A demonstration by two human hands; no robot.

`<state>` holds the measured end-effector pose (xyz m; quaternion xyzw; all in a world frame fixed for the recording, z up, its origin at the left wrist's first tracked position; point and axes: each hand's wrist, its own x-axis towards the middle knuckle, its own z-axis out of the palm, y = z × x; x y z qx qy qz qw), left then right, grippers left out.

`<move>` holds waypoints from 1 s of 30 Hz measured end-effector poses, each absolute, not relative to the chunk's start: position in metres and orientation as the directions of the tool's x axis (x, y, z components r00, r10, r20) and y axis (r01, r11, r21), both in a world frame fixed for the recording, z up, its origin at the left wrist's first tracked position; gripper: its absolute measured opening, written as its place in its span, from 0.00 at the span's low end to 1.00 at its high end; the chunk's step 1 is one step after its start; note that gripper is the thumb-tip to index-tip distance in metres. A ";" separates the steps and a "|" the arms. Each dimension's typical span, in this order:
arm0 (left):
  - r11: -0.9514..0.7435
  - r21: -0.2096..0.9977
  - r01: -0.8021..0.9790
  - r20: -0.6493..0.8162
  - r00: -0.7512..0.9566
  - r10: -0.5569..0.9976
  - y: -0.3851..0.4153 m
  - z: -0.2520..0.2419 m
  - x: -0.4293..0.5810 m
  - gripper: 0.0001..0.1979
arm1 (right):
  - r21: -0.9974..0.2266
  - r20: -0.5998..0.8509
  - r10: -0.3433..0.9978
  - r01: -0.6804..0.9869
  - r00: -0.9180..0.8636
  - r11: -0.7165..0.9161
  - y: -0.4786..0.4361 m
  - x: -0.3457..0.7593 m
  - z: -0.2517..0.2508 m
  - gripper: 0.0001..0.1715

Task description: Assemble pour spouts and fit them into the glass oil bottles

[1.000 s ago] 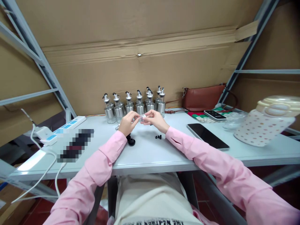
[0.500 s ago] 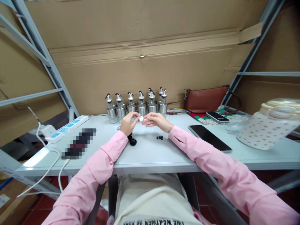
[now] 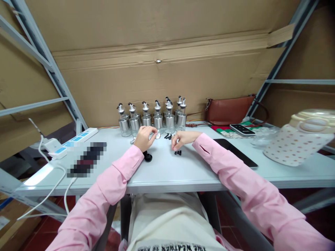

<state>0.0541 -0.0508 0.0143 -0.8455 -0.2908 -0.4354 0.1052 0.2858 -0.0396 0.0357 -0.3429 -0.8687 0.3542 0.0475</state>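
My left hand (image 3: 144, 138) is closed in a pinch on a small white and silver round piece (image 3: 158, 135), held by its edge. My right hand (image 3: 183, 139) reaches down with thumb and fingers drawn together beside several tiny black plugs (image 3: 178, 153). Whether its fingertips grip one of them is too small to make out. Behind the right hand lie small black lever-like pieces (image 3: 168, 136). Round black caps (image 3: 148, 157) sit by my left wrist, which partly covers them. Glass bottles with metal sleeves and pour spouts (image 3: 158, 120) stand in rows behind both hands.
On the left are a power strip (image 3: 78, 138), a white cable and a pixelated dark object (image 3: 87, 160). To the right lie a black phone (image 3: 235, 153), a brown bag (image 3: 230, 111), a white handheld device (image 3: 242, 130) and a dotted jug (image 3: 293, 143). Cardboard (image 3: 167, 80) closes off the back.
My right hand has left the white round piece and dropped toward the black plugs, its fingers now curled. The black lever-like pieces have come into view. My left hand keeps its pinch.
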 end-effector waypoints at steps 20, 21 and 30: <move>-0.809 0.089 0.581 0.784 0.460 0.417 -0.053 0.009 0.058 0.03 | -0.915 0.105 0.844 0.280 -0.526 0.289 -0.049 0.264 0.033 0.16; -0.800 0.092 0.593 0.791 0.444 0.420 -0.053 0.009 0.058 0.03 | -0.925 0.146 0.855 0.237 -0.498 0.296 -0.050 0.263 0.033 0.16; -0.792 0.147 0.592 0.787 0.416 0.456 -0.057 0.007 0.062 0.03 | -0.972 0.233 0.906 -0.051 -0.354 0.230 -0.049 0.252 0.026 0.20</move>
